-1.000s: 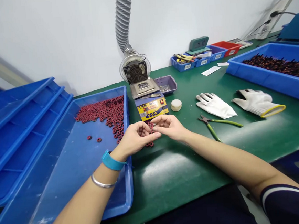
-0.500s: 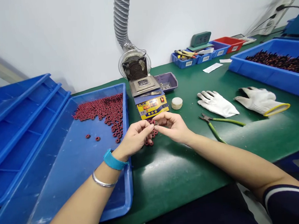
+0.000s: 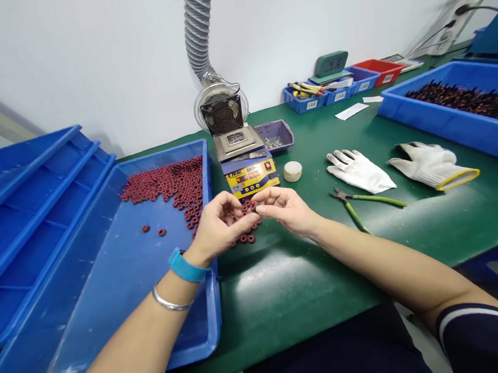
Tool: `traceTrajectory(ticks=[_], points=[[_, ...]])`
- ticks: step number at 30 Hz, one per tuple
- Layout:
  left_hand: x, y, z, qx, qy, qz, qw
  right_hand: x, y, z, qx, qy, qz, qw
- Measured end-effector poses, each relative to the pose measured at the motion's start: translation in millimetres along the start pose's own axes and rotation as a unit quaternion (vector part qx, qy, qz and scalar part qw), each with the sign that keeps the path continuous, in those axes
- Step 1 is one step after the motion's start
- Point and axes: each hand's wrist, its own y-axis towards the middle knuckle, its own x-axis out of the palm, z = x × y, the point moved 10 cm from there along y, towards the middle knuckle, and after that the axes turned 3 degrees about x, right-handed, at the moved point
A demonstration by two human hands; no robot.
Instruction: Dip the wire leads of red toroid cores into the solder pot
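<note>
My left hand (image 3: 215,226) and my right hand (image 3: 286,209) meet over the green bench just in front of a small yellow-and-blue solder pot (image 3: 247,163). Both hands pinch with curled fingers at small dark red wound rings (image 3: 247,208) held between their fingertips. A few more of these rings (image 3: 245,237) lie on the mat under the hands. A heap of the same red rings (image 3: 169,184) sits at the far end of a big blue tray (image 3: 110,289) to the left.
Stacked blue trays (image 3: 31,215) lean at far left. Green-handled cutters (image 3: 354,204), two white gloves (image 3: 360,171), a round white tin (image 3: 292,171) and a purple dish (image 3: 276,135) lie right of the pot. A blue bin of dark coils (image 3: 446,119) stands at right; a fume hose (image 3: 221,105) behind.
My left hand has shifted slightly left and its fingers have opened a little around the rings. The right hand stays almost where it was. The view has drifted a little.
</note>
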Motion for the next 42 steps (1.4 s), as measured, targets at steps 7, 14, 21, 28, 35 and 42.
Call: traceTrajectory(ticks=[7,14,21,28,35,42], points=[[19.9,-7.8,19.5,0.103,0.121,-0.063,0.985,14.3,-5.0,8.0,0.046,-0.002,-0.066,0.997],[15.3,-14.7,56.2,0.215,0.194,-0.027,0.957,20.2,-7.2,16.1,0.102,0.033,-0.105,0.989],[-44.9,-20.0,62.6,0.185,0.058,0.21,0.958,1.5,2.5,0.5,0.095,0.022,-0.053,0.994],[22.4,-8.7,19.7,0.112,0.165,-0.038,0.979,-29.4,74.8,-78.9,-0.004,-0.202,0.072,0.977],[52.4,-14.4,0.3,0.116,0.254,-0.171,0.945,-13.5,163.4,-137.2,-0.08,-0.655,0.126,0.741],[48.3,-11.7,-6.1,0.105,0.261,-0.171,0.944,-0.3,213.8,-122.8,-0.087,-0.802,0.097,0.583]])
